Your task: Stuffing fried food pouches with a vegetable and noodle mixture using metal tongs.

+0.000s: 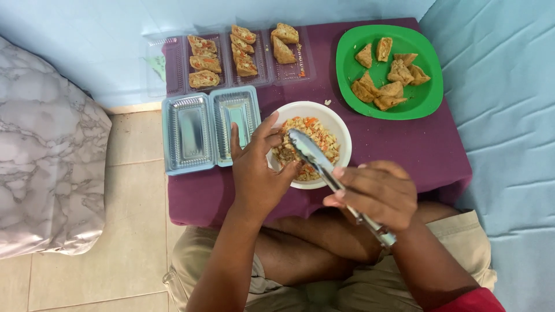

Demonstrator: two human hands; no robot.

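Setting: low surface [416, 156] draped in a purple cloth, pale tiled floor to one side, light blue bedding around it, and a person sitting cross-legged right up against it.
Landmark: white round bowl [338, 124], smooth and glossy, sitting near the front edge of the surface, heaped with a crumbly filling [315, 136] flecked orange and tan.
Left hand: left hand [257, 170] is at the bowl's near-left rim, fingers curled over the edge and touching the filling; its grip looks cupped, though whether it has closed on anything I cannot tell.
Right hand: right hand [376, 193] sits just in front of the bowl, fingers wrapped tight around metal tongs [324, 164].
Tongs: shiny steel, long axis running diagonally from the right hand up and left into the bowl, tips down in the filling with the two arms squeezed close together.
Key relation: filling lies straight ahead of both hands; left hand is nearer, already in contact, while the tongs bridge the gap from the right.
Behind the bowl, right: green plate [430, 95] with golden, puffy fried triangles, rough-skinned.
Behind the bowl, left: clear ridged plastic trays [263, 60] holding stuffed pieces, filling showing at the cut sides.
Left of the bowl: two empty clear plastic containers [188, 136], rectangular, ribbed walls, side by side.
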